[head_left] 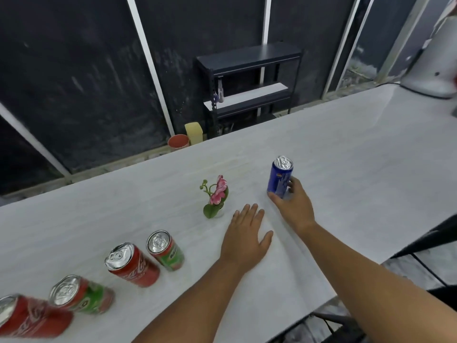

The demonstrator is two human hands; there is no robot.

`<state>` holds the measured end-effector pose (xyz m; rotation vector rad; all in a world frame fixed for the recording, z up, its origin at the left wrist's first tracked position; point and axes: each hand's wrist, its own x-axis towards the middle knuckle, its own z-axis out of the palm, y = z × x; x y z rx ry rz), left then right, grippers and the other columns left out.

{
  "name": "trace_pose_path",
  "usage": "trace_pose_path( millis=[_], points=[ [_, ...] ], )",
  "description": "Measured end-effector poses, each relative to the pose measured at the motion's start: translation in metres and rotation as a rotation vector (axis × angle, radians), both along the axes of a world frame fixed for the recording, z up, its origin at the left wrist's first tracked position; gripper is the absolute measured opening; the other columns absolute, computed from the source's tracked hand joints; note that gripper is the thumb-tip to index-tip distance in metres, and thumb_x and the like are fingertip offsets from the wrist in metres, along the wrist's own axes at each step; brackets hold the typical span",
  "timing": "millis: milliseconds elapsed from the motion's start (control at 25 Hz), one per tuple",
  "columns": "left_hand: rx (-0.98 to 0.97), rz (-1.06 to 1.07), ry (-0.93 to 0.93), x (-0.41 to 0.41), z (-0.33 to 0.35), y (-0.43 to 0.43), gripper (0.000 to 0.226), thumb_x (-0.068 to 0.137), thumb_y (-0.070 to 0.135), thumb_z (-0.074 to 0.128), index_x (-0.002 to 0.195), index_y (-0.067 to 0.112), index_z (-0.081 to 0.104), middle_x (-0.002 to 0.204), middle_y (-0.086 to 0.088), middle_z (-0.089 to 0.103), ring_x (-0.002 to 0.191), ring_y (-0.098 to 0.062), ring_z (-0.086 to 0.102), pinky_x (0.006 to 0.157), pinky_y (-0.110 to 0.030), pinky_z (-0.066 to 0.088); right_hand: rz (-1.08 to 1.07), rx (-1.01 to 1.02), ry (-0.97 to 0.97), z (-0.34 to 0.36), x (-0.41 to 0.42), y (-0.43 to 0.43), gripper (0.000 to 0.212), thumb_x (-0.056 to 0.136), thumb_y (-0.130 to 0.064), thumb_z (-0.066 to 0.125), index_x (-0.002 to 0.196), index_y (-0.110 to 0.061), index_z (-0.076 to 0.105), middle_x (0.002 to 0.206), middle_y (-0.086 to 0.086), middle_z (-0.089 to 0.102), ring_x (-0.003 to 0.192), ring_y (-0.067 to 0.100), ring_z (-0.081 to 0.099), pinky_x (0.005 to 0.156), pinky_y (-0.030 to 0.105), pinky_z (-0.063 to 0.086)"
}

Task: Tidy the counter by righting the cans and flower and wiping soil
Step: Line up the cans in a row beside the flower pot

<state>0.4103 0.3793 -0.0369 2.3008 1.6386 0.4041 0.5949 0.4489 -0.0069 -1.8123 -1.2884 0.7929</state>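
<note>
The counter runs from the near left corner toward the far right, and along its near-left stretch four cans are seen upright in a row: a red can at the left edge, a green-and-red can, a second red can and a smaller green can. Near the middle, the flower is standing, and no soil can be made out on the surface. The blue can, standing toward the far side, is gripped low on its body by the right hand, thumb on the near-left side and fingers wrapped behind on the right. The step appears to be setting this can down; it is best kept vertical, seated flat, then released without a sideways nudge. The left hand is laid flat and empty on the counter, fingers spread.
</note>
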Motion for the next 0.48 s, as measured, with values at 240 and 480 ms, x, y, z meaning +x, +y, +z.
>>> trace_pose_path(
  millis=[240, 480],
  points=[
    [-0.001, -0.002, -0.012, -0.003, -0.001, 0.001, 0.071, 0.108, 0.059, 0.036, 0.170, 0.025, 0.033, 0.180, 0.002, 0.024, 0.168, -0.017, 0.013, 0.137, -0.039, 0.003, -0.051, 0.113, 0.082, 0.001, -0.006, -0.011, 0.056, 0.074, -0.052, 0.091, 0.115, -0.051, 0.053, 0.106, -0.031, 0.067, 0.094, -0.015, 0.066, 0.081, 0.025, 0.056],
    [0.046, -0.019, -0.089, -0.049, -0.015, -0.092, 0.065, 0.110, 0.055, 0.040, 0.165, 0.022, 0.044, 0.176, 0.004, 0.033, 0.166, -0.015, 0.022, 0.137, -0.041, 0.013, -0.012, 0.162, 0.105, 0.008, -0.024, -0.079, 0.061, 0.070, -0.058, 0.093, 0.117, -0.058, 0.053, 0.113, -0.028, 0.069, 0.097, -0.009, 0.067, 0.076, 0.026, 0.058]
  ],
)
